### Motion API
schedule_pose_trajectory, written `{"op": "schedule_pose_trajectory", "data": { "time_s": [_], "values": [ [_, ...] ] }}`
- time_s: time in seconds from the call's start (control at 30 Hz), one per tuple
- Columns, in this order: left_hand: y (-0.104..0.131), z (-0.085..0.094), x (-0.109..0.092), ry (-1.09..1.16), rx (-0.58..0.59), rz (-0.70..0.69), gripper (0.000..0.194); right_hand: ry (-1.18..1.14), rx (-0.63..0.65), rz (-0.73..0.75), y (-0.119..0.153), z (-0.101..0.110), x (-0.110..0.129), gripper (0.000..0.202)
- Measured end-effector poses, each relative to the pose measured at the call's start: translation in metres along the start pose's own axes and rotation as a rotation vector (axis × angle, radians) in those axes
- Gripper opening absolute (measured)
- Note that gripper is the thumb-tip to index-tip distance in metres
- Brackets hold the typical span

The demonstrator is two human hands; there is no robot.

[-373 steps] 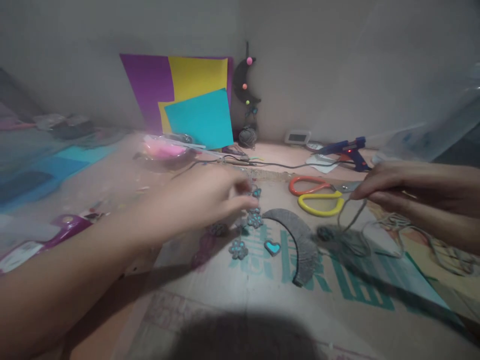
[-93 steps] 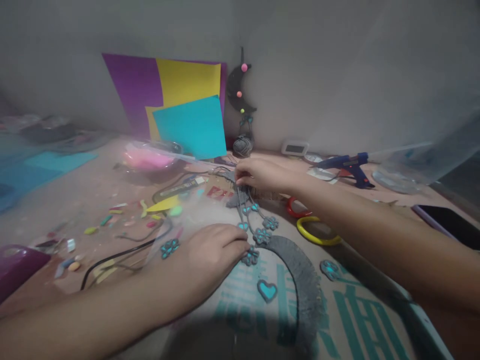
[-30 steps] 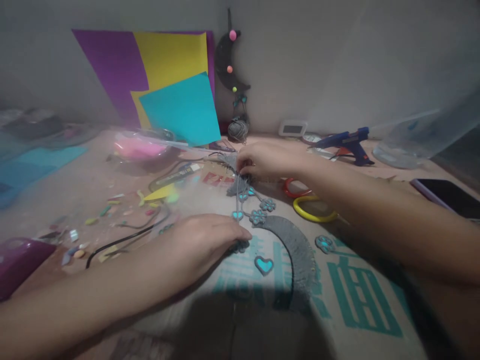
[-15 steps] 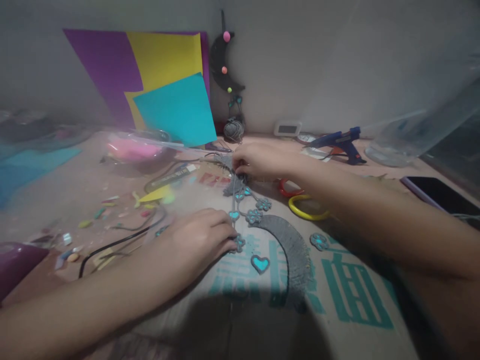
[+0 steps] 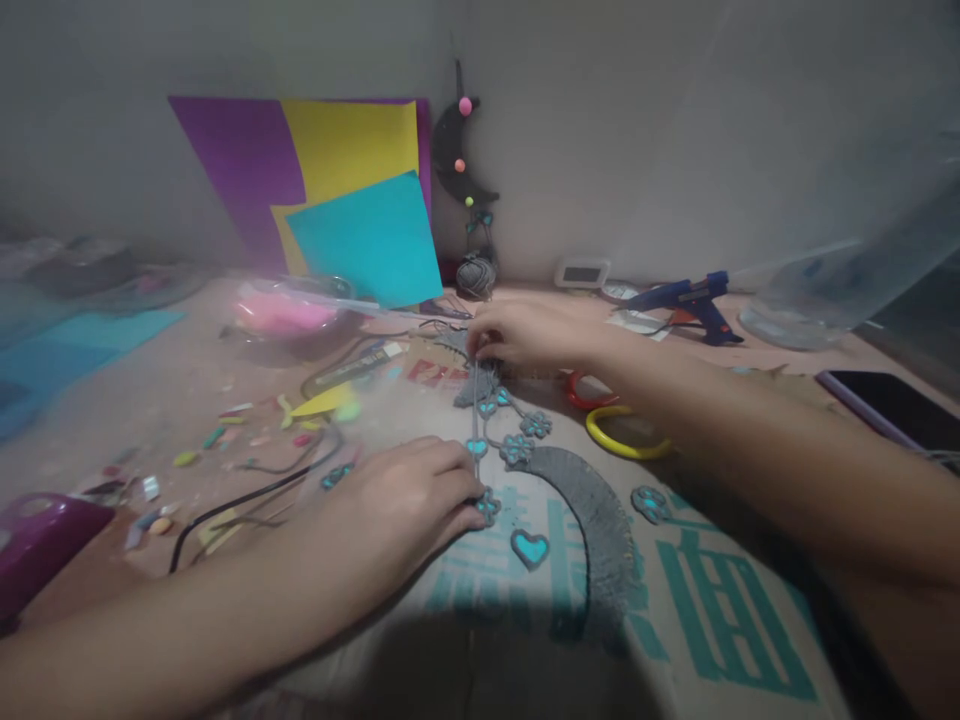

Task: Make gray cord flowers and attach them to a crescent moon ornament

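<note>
Two bare hands work over cardboard (image 5: 645,565). Between them runs a thin gray cord (image 5: 475,400), with a teal heart (image 5: 476,448) along it and a gray-and-teal flower (image 5: 488,507) at its near end. The right hand (image 5: 529,335) has its fingers pinched narrow on the cord's far end, above a gray piece (image 5: 469,388) partly hidden beneath. The left hand (image 5: 412,495) has its fingers close together at the flower's edge, touching it; whether they grip it or only steady it, I cannot tell.

The cord looks very light and limp, likely to sag or tangle if slack; it is best pinched near its end. The flower looks small and fairly stiff, its petals perhaps easily pulled loose, so a gentle hold across its rim would suit it better than a tug on the cord. Just beside lies a curved gray crescent (image 5: 600,505), seemingly light and firm, easiest to take by its broad middle. A loose heart (image 5: 530,549) lies flat inside its curve.
</note>
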State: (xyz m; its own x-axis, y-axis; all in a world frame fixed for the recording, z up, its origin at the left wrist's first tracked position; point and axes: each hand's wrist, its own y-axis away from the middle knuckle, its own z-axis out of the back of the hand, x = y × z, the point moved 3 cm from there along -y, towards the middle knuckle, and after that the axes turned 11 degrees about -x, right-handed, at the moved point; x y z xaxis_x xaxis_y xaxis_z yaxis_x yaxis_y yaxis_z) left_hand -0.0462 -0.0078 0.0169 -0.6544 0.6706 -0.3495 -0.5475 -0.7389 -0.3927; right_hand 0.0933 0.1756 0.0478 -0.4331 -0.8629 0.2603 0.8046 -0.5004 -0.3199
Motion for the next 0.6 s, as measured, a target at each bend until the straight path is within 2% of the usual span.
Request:
{"op": "schedule_pose_trajectory", "data": {
  "time_s": [0.13,0.3,0.6],
  "values": [
    [0.0,-0.001,0.0,-0.034,0.053,0.044,0.027,-0.107,0.082,-0.006,-0.002,0.002,0.0,0.013],
    [-0.001,-0.002,-0.001,-0.032,0.059,0.059,0.028,-0.142,0.101,-0.031,-0.001,-0.003,-0.002,0.014],
    [-0.002,-0.001,0.001,-0.02,0.099,0.089,0.028,-0.101,0.156,-0.024,-0.006,-0.011,0.002,0.013]
  ]
}}
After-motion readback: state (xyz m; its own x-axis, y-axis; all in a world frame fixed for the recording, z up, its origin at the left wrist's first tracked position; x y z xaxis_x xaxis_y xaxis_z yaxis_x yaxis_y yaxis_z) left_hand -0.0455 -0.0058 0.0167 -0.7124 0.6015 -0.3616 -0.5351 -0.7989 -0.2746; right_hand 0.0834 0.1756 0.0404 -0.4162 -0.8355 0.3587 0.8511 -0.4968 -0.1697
